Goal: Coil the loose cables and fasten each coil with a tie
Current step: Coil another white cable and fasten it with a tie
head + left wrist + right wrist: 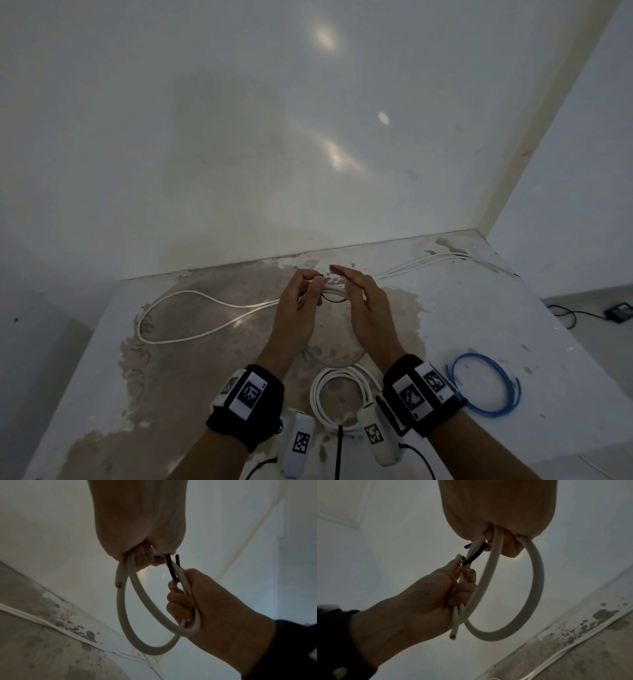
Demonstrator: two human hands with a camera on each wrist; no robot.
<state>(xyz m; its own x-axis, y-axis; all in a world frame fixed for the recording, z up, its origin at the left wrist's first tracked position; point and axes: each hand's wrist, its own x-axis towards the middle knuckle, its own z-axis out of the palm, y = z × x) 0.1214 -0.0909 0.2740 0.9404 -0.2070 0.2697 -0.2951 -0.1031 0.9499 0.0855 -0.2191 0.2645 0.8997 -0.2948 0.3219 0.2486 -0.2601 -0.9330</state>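
Observation:
A small white cable coil [337, 293] hangs between both hands above the stained table [205, 394]. My left hand [306, 291] grips one side of the coil [537, 582], fingers curled round the strands, thumb and forefinger pinching a black tie [475, 557]. The right hand [356, 291] curls its lower fingers round the coil [125, 615] on the other side, just below the tie [171, 569], which bends in a U around the strands. One cut cable end [453, 637] sticks out below the left hand [436, 588].
A second white coil [337, 394] lies near my wrists with a black tie [339, 445] beside it. A blue coil [486, 385] lies at the right. A loose white cable [191, 315] loops at the left; more white cables [438, 260] run along the back wall.

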